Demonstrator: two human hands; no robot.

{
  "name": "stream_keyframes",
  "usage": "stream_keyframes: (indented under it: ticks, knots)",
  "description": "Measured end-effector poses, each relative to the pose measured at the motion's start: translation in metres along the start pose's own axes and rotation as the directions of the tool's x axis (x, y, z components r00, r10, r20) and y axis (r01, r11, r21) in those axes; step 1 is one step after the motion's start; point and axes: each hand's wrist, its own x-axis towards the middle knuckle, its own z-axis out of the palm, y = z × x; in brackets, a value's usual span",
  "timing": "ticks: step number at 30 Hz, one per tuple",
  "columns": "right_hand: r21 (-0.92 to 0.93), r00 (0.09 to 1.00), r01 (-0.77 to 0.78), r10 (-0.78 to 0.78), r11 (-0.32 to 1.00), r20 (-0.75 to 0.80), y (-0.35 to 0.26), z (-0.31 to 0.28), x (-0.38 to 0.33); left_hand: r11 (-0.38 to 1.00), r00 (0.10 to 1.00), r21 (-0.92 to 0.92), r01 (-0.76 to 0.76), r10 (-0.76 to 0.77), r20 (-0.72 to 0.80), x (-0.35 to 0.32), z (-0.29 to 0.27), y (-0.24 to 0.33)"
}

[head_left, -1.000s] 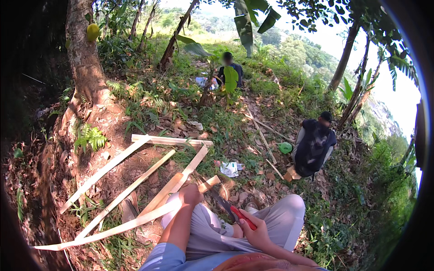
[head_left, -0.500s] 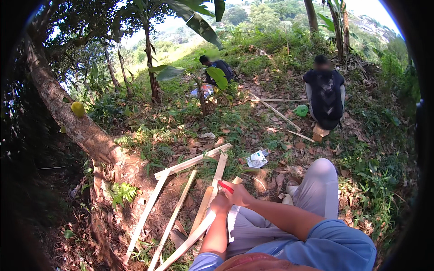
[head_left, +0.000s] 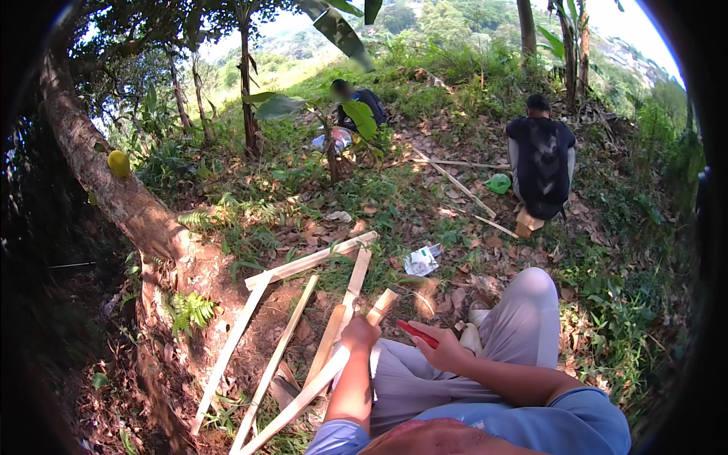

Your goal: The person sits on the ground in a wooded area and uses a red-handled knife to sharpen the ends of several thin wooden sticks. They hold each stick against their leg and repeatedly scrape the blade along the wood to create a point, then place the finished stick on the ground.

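Observation:
My left hand point(head_left: 360, 334) is closed around a pale wooden strip point(head_left: 318, 385) near its far end. That strip slants from the lower edge up past my folded leg, and its tip point(head_left: 385, 299) sticks out beyond my fist. To the right of it, over my lap, my right hand point(head_left: 446, 352) grips a slim red tool point(head_left: 418, 334); its exact kind is too small to make out. The red tool points up and left, apart from the wood. Just left of my left hand lies another wooden strip point(head_left: 324, 345) on the ground.
Several more strips lie left and ahead, including a crosswise one point(head_left: 311, 260). A white packet point(head_left: 422, 261) sits on the leaves. Farther off, two people crouch, one by a green bag point(head_left: 498, 183). A leaning trunk point(head_left: 102, 171) stands on the left.
My right hand has moved right, away from my left hand and the strip, carrying the red tool. My left hand still grips the strip, whose far end now shows more.

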Motion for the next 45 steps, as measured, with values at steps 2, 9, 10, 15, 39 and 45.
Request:
stream_keyframes:
  ticks: [2, 9, 10, 15, 39, 45]
  knots:
    - [-0.002, 0.999, -0.031, 0.031, 1.000, -0.017, -0.002, -0.023, -0.028, 1.000, 1.000, -0.023, -0.010, 0.010, -0.006, -0.004, -0.008, 0.008]
    - [-0.070, 0.993, -0.094, 0.099, 0.993, 0.061, -0.060, -0.033, -0.033, 0.999, 1.000, -0.046, 0.006, -0.007, -0.007, -0.004, 0.009, -0.005]
    - [-0.074, 0.998, -0.029, 0.032, 0.997, 0.047, -0.052, -0.024, -0.022, 0.999, 1.000, -0.040, -0.001, 0.001, -0.012, -0.003, 0.006, -0.003]
    - [-0.075, 0.991, 0.133, -0.134, 0.988, -0.004, -0.014, 0.042, 0.057, 0.999, 1.000, -0.032, 0.015, -0.015, -0.010, -0.012, -0.004, 0.007]
    - [-0.185, 0.989, -0.061, 0.084, 0.981, 0.120, -0.082, -0.065, -0.092, 0.966, 0.984, -0.250, 0.060, -0.015, 0.177, 0.008, -0.012, -0.012]
    - [-0.119, 0.999, 0.026, -0.020, 0.993, 0.049, -0.027, -0.022, -0.041, 0.966, 0.984, -0.259, 0.011, 0.035, 0.172, 0.004, 0.001, -0.016]
